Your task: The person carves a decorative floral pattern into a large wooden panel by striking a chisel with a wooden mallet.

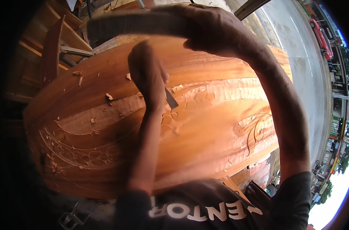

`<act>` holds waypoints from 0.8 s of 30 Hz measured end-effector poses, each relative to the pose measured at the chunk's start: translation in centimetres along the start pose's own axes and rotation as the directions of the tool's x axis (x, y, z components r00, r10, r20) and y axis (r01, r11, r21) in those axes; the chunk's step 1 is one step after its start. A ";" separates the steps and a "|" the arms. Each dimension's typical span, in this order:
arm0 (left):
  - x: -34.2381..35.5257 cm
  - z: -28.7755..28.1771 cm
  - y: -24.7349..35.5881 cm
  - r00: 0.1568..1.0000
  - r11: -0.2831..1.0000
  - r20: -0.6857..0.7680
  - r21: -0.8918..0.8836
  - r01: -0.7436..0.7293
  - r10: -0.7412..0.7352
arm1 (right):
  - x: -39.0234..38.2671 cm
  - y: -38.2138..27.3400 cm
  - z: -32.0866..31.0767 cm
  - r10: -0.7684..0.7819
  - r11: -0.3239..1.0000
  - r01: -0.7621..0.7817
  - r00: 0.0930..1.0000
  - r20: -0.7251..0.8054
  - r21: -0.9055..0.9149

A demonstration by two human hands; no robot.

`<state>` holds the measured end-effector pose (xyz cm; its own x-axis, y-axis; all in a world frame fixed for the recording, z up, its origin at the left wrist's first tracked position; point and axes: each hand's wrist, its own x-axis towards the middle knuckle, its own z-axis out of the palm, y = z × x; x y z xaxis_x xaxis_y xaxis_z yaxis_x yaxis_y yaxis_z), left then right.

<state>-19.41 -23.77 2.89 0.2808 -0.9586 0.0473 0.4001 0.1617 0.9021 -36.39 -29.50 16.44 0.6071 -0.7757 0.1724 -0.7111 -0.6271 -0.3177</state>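
Observation:
My left hand [147, 74] is wrapped round a chisel, its fist hiding most of the handle. The flat metal chisel blade [171, 100] slants down toward a carved flower on a broad reddish-brown wooden panel [205, 142]. Whether the edge touches the wood I cannot tell. Raised above the panel's far side, my right hand [220, 32] grips one end of a long dark mallet [138, 23], smeared by motion, which stretches left above my left fist. Floral outlines and roughly gouged bands run across the panel.
Loose wood chips [109, 96] lie scattered over the panel's left half. Boards and wooden pieces [51, 53] stand at the far left. To the right is a grey paved road [305, 76] with a red car [321, 38] and shopfronts beyond.

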 end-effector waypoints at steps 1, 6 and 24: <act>0.6 0.4 -1.7 0.999 1.000 -0.029 0.011 -0.015 0.016 | -0.5 0.6 0.1 0.062 0.998 -0.062 0.996 -0.069 -0.006; 2.5 1.3 -5.5 0.996 0.998 0.082 0.057 0.034 -0.039 | -0.4 3.6 -1.6 0.126 0.974 -0.062 0.948 -0.292 0.219; 1.8 2.2 -4.3 0.957 0.978 0.232 0.157 0.138 -0.173 | -0.2 10.1 2.5 -0.063 0.995 0.080 0.966 0.249 -0.060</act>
<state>-22.51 -26.75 -0.02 -0.0022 -0.9999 -0.0112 0.2927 -0.0114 0.9561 -42.82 -35.56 10.89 0.7199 -0.6926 -0.0453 -0.6800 -0.6906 -0.2464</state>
